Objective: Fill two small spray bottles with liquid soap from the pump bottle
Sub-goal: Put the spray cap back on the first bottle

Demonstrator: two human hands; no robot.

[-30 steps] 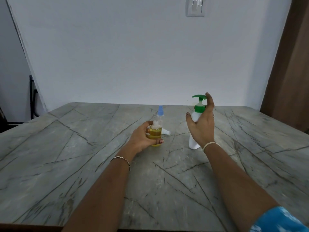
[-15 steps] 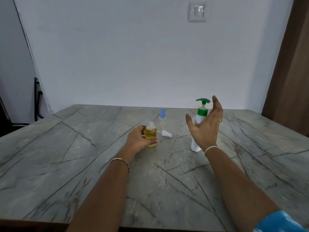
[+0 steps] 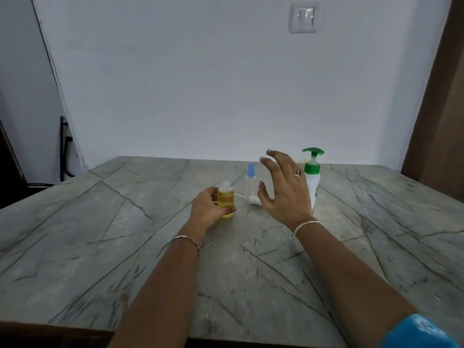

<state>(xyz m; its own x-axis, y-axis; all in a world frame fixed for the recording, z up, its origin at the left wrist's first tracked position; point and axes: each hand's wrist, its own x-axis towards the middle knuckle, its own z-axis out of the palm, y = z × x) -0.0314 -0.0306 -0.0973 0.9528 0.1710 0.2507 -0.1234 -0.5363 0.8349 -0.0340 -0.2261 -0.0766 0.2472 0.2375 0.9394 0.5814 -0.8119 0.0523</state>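
My left hand (image 3: pixel 207 209) grips a small bottle of yellow soap (image 3: pixel 225 200) that stands uncapped on the marble table (image 3: pixel 125 247). Just behind it stands a second small clear spray bottle with a blue cap (image 3: pixel 250 182). A loose white spray head with its tube (image 3: pixel 252 200) lies on the table between them. My right hand (image 3: pixel 283 189) hovers open above the table, fingers spread, just left of the white pump bottle with the green pump (image 3: pixel 312 182). It touches nothing.
A white wall with a light switch (image 3: pixel 303 17) rises behind the table. A brown door or panel (image 3: pixel 442 109) stands at the right. A dark chair frame (image 3: pixel 65 146) shows at the far left.
My right hand has left the pump bottle and moved left, toward the loose spray head. My left hand keeps its hold on the yellow bottle.
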